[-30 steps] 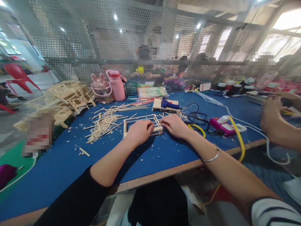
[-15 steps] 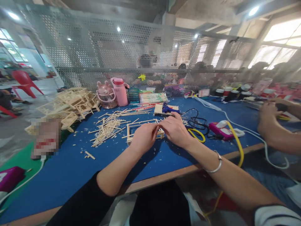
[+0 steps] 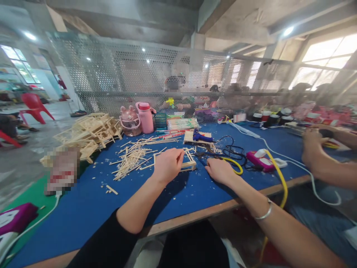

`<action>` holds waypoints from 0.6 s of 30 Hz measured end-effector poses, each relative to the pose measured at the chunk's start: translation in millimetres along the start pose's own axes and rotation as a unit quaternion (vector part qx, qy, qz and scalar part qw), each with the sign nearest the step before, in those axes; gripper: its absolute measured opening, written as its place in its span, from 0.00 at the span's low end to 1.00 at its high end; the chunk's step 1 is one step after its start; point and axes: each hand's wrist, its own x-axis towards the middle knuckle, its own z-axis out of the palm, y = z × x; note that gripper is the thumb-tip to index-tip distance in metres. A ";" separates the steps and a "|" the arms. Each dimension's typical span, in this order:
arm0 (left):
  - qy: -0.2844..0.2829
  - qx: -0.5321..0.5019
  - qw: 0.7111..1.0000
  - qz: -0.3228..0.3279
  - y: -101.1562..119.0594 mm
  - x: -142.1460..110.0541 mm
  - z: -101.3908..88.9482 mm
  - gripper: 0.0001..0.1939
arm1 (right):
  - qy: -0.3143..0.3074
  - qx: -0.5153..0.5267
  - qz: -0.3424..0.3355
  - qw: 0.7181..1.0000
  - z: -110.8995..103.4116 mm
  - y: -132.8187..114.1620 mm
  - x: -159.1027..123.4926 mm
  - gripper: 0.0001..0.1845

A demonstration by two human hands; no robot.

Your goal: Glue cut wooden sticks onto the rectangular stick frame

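Your hands are apart. Left hand (image 3: 169, 163) is over the stick frame (image 3: 189, 164), fingers curled in close together; whether they pinch a stick is hidden. Frame lies flat on the blue desk (image 3: 170, 206), its right end showing past your left fingers, a corner showing beyond the back of the hand.

Right hand (image 3: 221, 171) is low over the desk, right of the frame, fingers bent down; cannot tell if they hold anything. Just beyond it, a yellow loop (image 3: 237, 166) and tangled black cord (image 3: 232, 150).

Near side: bare blue surface between your forearms, with crumbs, down to the wooden front edge (image 3: 192, 219). Both forearms cross that edge. A narrow bare gap also separates the frame's right end from your right fingers.

Left of left hand: loose sticks (image 3: 129, 162), heaped close to the frame. Nearer you, a few short offcuts (image 3: 112, 190), with bare desk around them.

Beyond the hands: blue glue gun (image 3: 202, 137) on a small wooden piece (image 3: 189, 137); farther back, pink bottle (image 3: 145, 119) and mesh screen (image 3: 125, 80).

Right of right hand: magenta power strip (image 3: 260, 160), yellow cable (image 3: 279, 176) dropping over the front edge.
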 end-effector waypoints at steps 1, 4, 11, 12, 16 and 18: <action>-0.002 -0.005 1.000 0.003 0.4 -0.3 0.2 0.14 | 0.006 0.005 0.006 1.000 0.7 -0.8 0.4 0.08; -0.001 -0.037 0.999 0.022 0.8 -0.8 0.0 0.14 | 0.040 0.036 0.035 0.998 -8.1 2.2 1.7 0.10; 0.083 -0.075 0.988 0.103 10.3 -0.9 -7.2 0.10 | 0.148 0.430 0.044 0.890 -50.7 13.0 -17.2 0.16; 0.092 -0.075 0.987 0.111 13.1 -1.0 -8.9 0.10 | 0.125 0.552 0.022 0.824 -54.3 7.5 -21.8 0.17; 0.017 -0.150 0.983 0.107 18.0 -1.2 -15.4 0.11 | 0.001 0.789 -0.061 0.612 -58.3 -24.4 -33.2 0.16; -0.018 -0.199 0.975 0.094 15.8 -0.9 -19.2 0.12 | -0.011 0.817 -0.089 0.570 -55.3 -37.3 -32.5 0.13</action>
